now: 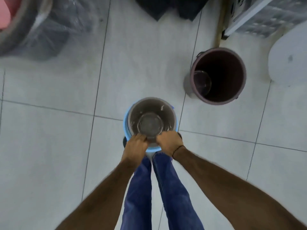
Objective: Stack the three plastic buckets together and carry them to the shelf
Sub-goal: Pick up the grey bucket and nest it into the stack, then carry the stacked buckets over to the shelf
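A grey bucket [167, 113] sits nested inside a light blue bucket [125, 123] on the tiled floor right in front of my feet. My left hand [135, 146] and my right hand [169, 142] both grip the near rim of the nested pair, fingers curled over the edge. A third bucket [216, 100], dark maroon, stands apart on the floor to the far right, upright, with a clear round lid or bowl lying inside it.
A white round stool [289, 58] stands at the right edge. A metal shelf frame [245, 19] and a wooden stick [220, 25] are at the top right. Plastic-wrapped dark goods [49, 30] fill the top left; a black bag [167, 7] lies at the top centre.
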Action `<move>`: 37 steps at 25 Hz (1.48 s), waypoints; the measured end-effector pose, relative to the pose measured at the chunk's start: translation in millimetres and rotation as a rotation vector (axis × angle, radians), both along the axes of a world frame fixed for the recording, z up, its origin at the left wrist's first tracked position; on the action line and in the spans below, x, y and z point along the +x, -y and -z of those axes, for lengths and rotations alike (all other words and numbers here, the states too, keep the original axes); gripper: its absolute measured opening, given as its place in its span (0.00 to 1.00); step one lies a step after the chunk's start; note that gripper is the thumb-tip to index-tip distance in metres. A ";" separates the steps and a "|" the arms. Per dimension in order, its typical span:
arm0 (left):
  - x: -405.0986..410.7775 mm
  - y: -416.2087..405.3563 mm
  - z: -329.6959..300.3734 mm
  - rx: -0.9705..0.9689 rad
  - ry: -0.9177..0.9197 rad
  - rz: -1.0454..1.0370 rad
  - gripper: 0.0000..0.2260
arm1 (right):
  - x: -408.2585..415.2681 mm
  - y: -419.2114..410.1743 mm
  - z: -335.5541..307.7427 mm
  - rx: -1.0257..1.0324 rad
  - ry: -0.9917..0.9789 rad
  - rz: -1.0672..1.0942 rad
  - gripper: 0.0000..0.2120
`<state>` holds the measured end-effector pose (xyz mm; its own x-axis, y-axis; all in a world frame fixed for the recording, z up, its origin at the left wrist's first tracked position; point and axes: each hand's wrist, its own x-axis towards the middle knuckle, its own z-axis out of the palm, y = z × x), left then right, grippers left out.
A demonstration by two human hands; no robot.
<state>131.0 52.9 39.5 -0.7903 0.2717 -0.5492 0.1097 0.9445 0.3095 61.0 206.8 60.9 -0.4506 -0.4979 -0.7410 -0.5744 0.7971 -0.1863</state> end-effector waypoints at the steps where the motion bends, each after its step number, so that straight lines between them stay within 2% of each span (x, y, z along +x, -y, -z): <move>1: 0.6 -1.2 8.2 -0.033 0.009 0.030 0.12 | 4.1 1.3 11.8 0.006 0.004 0.020 0.09; 3: 1.3 1.1 18.3 -0.056 0.029 0.082 0.12 | 13.3 2.2 30.5 0.036 0.023 0.060 0.09; 4: 2.4 4.2 21.0 -0.024 0.050 0.041 0.12 | 16.6 0.8 35.1 0.045 0.039 0.090 0.09; 6: 3.1 11.9 21.2 0.089 0.073 -0.243 0.08 | 15.4 -5.8 36.9 0.001 0.037 0.251 0.09; 8: 4.4 23.7 21.7 0.132 -0.023 -0.677 0.06 | 7.8 -12.3 37.1 -0.105 -0.065 0.537 0.11; 9: 2.5 30.2 23.7 0.105 -0.036 -0.899 0.09 | 0.3 -13.6 37.0 -0.149 -0.145 0.680 0.12; 10: -0.6 38.6 28.3 0.099 0.031 -1.139 0.14 | -8.9 -15.1 40.6 -0.176 -0.221 0.826 0.14; 11: -3.4 45.7 34.2 0.152 0.199 -1.406 0.17 | -17.8 -16.6 45.8 -0.165 -0.260 0.986 0.17; 13: -5.7 54.3 41.4 0.459 0.634 -1.815 0.12 | -36.6 -21.0 58.8 -0.056 -0.184 1.274 0.21; 14: -2.6 57.5 46.5 0.584 0.748 -1.879 0.07 | -42.8 -23.5 66.2 0.005 -0.083 1.344 0.18; 16: 7.5 65.3 57.9 0.672 0.751 -1.889 0.05 | -46.6 -27.4 73.7 0.054 0.093 1.364 0.09; 19: 12.2 80.8 56.3 0.717 0.690 -1.889 0.12 | -46.2 -32.6 71.5 0.000 0.100 1.374 0.11; 21: 2.8 94.0 34.6 0.785 0.706 -1.851 0.16 | -51.5 -35.4 55.9 -0.049 0.152 1.439 0.07; 24: -25.1 110.9 -14.2 0.839 0.666 -1.762 0.18 | -74.2 -37.6 2.9 -0.172 0.287 1.631 0.09; 27: -65.5 111.8 -83.6 0.887 0.522 -1.662 0.14 | -99.6 -45.3 -74.3 -0.322 0.329 1.675 0.13; 29: -93.3 103.6 -126.9 0.896 0.412 -1.593 0.09 | -117.1 -54.5 -116.1 -0.437 0.320 1.685 0.14; 32: -148.2 70.9 -192.2 0.975 0.272 -1.453 0.11 | -153.5 -91.8 -183.3 -0.560 0.224 1.712 0.11; 37: -231.7 -27.5 -234.1 1.004 0.244 -1.264 0.12 | -197.8 -194.6 -224.7 -0.622 -0.019 1.820 0.15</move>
<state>-100.7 80.4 273.7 -0.7011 -0.1391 -0.6994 -0.6743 -0.1899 0.7137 -136.7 401.4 285.6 -0.6599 0.3583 -0.6605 0.7434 0.1832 -0.6433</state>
